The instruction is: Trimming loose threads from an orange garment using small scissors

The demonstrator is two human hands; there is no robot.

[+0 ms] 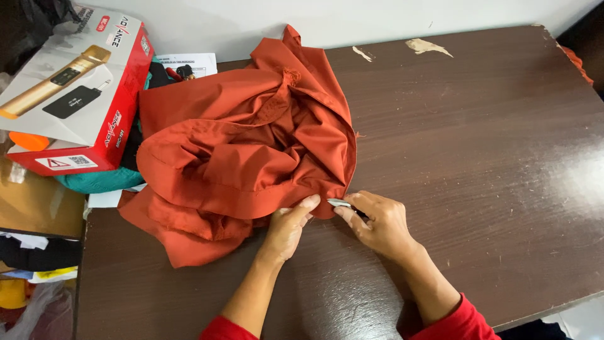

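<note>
The rust-red garment (245, 145) lay crumpled at centre-left of the frame, its bulk running up and leftward from both hands. The left hand (286, 230) pinched the lower hem; the right hand (377, 225) — just beside it, equally near — was closed on a small metal blade (340, 203) (likely a seam cutter) touching that edge. A scuffed dark wooden table (478, 145) stretched right; a red-and-white box (75, 82) sat upper left.

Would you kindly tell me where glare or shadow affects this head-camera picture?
Head view: glare whitens the table at its right edge; soft shadows fall under the left hand and right hand; the rust-red cloth is sharp and evenly lit.
</note>
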